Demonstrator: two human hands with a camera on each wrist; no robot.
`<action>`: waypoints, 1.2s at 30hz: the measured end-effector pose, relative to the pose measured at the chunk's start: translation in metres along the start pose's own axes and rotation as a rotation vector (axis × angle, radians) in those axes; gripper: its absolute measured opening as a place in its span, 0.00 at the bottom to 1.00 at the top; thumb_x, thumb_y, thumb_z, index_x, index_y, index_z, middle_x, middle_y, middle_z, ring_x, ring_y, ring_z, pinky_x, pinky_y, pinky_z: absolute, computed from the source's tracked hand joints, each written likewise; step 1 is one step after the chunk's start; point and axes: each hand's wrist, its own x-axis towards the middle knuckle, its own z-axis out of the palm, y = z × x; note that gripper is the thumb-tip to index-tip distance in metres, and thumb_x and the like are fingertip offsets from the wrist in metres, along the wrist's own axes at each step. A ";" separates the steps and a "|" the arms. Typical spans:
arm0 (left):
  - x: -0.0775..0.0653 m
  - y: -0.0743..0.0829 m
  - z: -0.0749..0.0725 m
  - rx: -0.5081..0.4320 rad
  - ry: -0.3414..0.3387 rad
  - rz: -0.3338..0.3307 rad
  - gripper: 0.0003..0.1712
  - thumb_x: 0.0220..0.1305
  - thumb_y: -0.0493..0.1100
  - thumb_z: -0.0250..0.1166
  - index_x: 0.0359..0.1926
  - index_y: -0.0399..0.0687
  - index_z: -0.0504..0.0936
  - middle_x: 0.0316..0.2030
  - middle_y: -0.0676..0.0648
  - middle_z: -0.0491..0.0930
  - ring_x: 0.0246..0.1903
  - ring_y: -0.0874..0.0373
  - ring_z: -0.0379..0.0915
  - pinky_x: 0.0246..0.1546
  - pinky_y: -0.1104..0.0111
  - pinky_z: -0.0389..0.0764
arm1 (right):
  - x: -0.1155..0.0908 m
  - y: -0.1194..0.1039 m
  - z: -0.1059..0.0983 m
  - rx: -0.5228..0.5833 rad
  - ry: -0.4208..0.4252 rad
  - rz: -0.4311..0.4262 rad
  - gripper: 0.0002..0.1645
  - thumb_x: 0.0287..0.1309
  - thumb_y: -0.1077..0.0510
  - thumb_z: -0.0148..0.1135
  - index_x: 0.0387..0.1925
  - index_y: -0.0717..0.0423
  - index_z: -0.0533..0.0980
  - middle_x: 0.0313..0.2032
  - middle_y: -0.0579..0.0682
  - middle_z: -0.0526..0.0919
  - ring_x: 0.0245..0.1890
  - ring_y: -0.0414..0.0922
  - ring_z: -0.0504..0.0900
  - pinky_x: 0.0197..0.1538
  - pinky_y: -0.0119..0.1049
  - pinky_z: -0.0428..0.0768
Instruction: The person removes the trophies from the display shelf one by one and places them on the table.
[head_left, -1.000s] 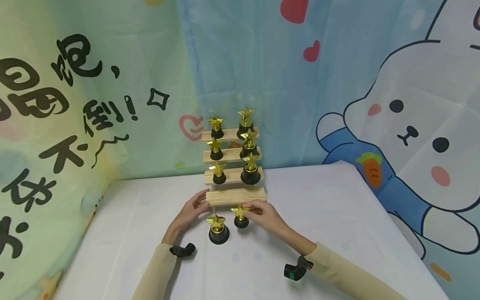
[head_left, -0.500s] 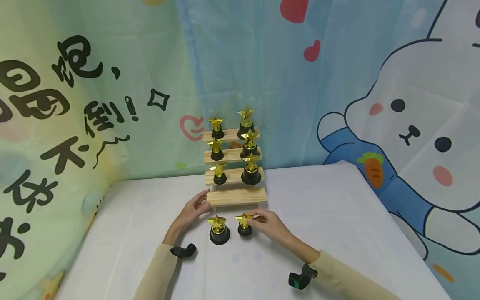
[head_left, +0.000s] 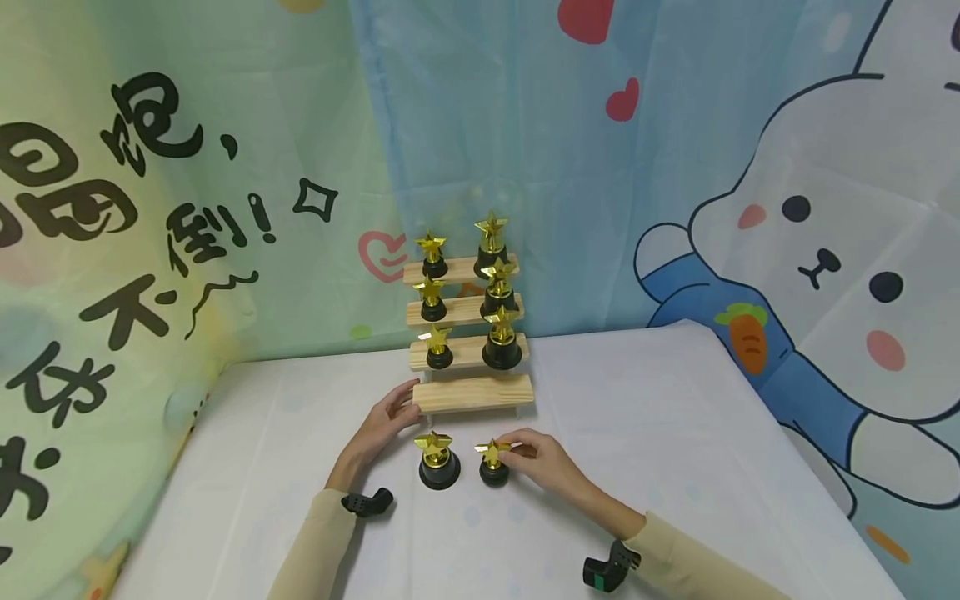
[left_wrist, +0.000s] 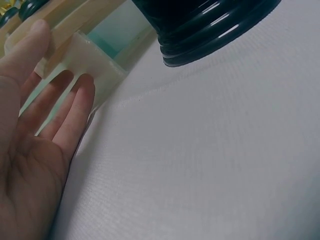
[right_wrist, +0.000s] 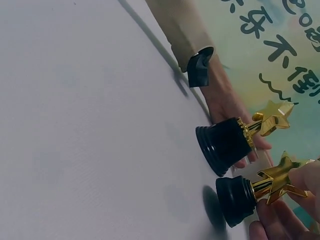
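Observation:
My right hand (head_left: 551, 462) pinches the gold star of a small trophy (head_left: 494, 474) between thumb and fingers. The trophy stands upright close over the white table, and its black base (right_wrist: 235, 200) has a dark shadow beside it in the right wrist view. Left of it, a larger star trophy (head_left: 438, 472) stands on the cloth. My left hand (head_left: 380, 429) holds the left end of the lowest step of a tiered wooden rack (head_left: 474, 393). In the left wrist view its thumb lies on the plank and its fingers (left_wrist: 75, 110) reach along the clear side support (left_wrist: 100, 62).
The rack's upper three steps each carry a smaller trophy on the left, such as the trophy (head_left: 438, 346), and a larger one on the right, such as the trophy (head_left: 502, 350). A printed curtain (head_left: 525, 167) hangs behind the white table (head_left: 637, 400).
My right hand has moved the small trophy toward me and slightly right, away from the rack's front and level with the larger trophy. My left hand has stayed at the rack.

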 end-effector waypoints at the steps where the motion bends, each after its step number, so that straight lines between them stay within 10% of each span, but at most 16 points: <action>1: 0.000 0.000 0.000 0.002 0.001 0.001 0.35 0.68 0.48 0.62 0.72 0.56 0.60 0.69 0.42 0.65 0.66 0.45 0.67 0.63 0.61 0.76 | 0.000 0.001 0.000 0.003 0.001 -0.002 0.15 0.61 0.56 0.64 0.47 0.61 0.81 0.49 0.60 0.82 0.46 0.50 0.85 0.44 0.22 0.81; 36: -0.001 0.001 0.001 0.003 0.011 0.009 0.35 0.67 0.49 0.62 0.72 0.56 0.60 0.69 0.41 0.66 0.65 0.45 0.67 0.64 0.61 0.76 | -0.009 0.009 0.003 0.048 -0.023 -0.046 0.15 0.61 0.60 0.63 0.48 0.65 0.80 0.49 0.65 0.82 0.41 0.45 0.84 0.40 0.22 0.81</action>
